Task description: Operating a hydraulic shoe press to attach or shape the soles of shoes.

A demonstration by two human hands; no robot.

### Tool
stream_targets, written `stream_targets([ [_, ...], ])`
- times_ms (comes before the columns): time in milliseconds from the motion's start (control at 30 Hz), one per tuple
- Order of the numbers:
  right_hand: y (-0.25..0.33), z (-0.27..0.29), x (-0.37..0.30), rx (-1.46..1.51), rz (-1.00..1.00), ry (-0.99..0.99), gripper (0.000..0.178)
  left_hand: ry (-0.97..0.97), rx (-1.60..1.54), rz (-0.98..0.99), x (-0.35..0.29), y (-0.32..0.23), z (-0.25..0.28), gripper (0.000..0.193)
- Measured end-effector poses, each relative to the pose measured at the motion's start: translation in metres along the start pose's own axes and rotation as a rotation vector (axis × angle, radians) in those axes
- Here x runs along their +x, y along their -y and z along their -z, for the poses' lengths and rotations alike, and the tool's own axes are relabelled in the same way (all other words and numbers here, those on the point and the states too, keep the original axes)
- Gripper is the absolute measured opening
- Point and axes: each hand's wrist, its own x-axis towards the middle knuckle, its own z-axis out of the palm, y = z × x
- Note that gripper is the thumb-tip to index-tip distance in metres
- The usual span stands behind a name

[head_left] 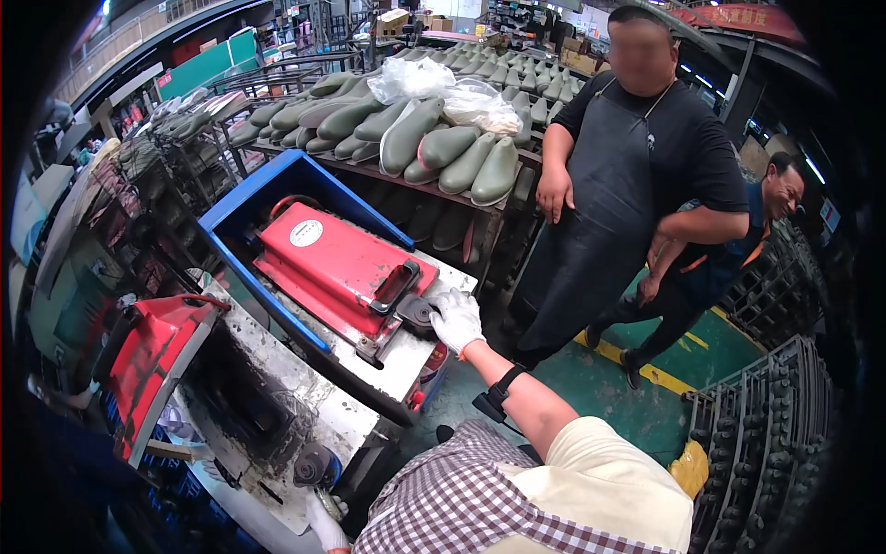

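My right hand (457,320), in a white knit glove, is at the front end of a red press-like machine (328,263). Its fingers close on the edge of a dark, flat, rounded piece (417,312) that pokes out of that end. Low in the view, my left hand (325,524), gloved too, is beside the second machine, whose red cover (161,374) stands raised. Closest to it is a dark round-ended piece (317,465) on the worn white top. The left fingers are bent around a small greenish thing that I cannot make out.
A blue frame (249,198) surrounds the red machine. Behind it, a rack holds many grey-green shoe forms (411,138) and clear plastic bags (415,78). A person in a dark apron (600,212) stands close on the right, another person (711,240) behind. A metal rack (766,443) is at lower right.
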Motion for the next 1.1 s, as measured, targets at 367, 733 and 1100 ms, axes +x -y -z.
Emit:
stream_targets([
  [367,0.014,-0.017,0.04,-0.086,-0.129,0.249,0.04,0.347,0.137,-0.094,0.011,0.088,0.078,0.044],
  [733,0.005,-0.014,0.039,-0.139,-0.099,0.102,0.04,0.557,0.409,-0.229,0.102,0.02,-0.034,0.044],
  [1100,-0.038,-0.035,0.05,-0.191,-0.133,0.352,0.055,-0.296,0.739,0.24,0.015,0.223,0.086,0.042],
])
